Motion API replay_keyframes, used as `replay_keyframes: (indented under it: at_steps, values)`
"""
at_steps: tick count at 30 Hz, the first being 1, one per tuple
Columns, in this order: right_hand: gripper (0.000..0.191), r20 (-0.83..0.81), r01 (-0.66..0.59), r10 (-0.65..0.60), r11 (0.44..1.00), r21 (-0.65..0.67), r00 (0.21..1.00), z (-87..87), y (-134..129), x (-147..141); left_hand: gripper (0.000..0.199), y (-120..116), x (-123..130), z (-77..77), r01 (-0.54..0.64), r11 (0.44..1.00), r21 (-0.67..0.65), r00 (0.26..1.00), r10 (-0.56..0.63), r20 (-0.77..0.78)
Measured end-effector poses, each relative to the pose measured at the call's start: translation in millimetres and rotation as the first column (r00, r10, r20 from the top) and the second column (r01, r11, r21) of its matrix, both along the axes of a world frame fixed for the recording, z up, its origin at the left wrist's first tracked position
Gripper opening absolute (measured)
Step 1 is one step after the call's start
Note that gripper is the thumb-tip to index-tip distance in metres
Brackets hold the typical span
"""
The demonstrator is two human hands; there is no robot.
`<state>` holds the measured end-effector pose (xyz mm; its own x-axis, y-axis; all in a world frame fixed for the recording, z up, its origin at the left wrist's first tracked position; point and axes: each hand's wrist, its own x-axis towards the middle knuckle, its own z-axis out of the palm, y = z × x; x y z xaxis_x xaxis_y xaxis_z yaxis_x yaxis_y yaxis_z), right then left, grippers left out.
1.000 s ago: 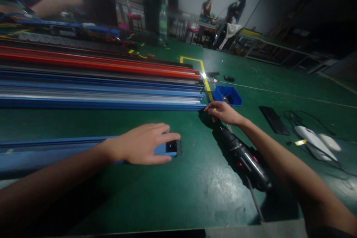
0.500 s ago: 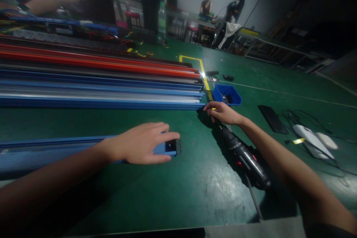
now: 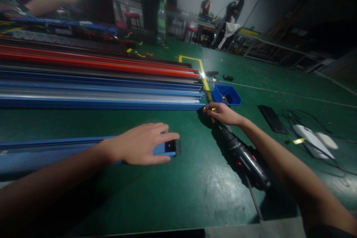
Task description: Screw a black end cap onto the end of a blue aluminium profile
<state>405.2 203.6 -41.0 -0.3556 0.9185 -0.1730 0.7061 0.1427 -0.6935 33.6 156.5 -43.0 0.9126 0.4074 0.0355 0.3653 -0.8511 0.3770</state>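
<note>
A blue metal channel (image 3: pixel 69 152) lies along the table at the left, with a black end piece (image 3: pixel 171 145) at its right tip. My left hand (image 3: pixel 145 144) lies over that end, thumb along the near side and fingers over the far side, holding it. My right hand (image 3: pixel 223 113) is closed, fingertips bent together near the ends of the stacked channels. Whatever may be in its fingertips is too small to make out. Below it lies a black power screwdriver (image 3: pixel 245 160), its tip close under my wrist and hand.
Blue profiles (image 3: pixel 111 100) and red profiles (image 3: pixel 111 64) are stacked along the table behind. A blue bin (image 3: pixel 235 98) holds small dark parts. At right are a black flat object (image 3: pixel 272 119) and a white device with cables (image 3: pixel 312 141). A co-worker's arm (image 3: pixel 52 0) shows at upper left.
Hardly anything differs. Both my hands keep nearly the same place, and a person in the background has moved an arm upward.
</note>
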Motion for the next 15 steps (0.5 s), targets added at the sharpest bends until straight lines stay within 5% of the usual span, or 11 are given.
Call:
replay_keyframes:
  at_steps: [15]
  values:
    - [0.017,0.002,-0.060,0.060,0.998,-0.011,0.998,8.0,-2.5,-0.8,0.060,0.0,0.3,1.7,-0.002,1.000,-0.007,1.000,0.002,-0.004]
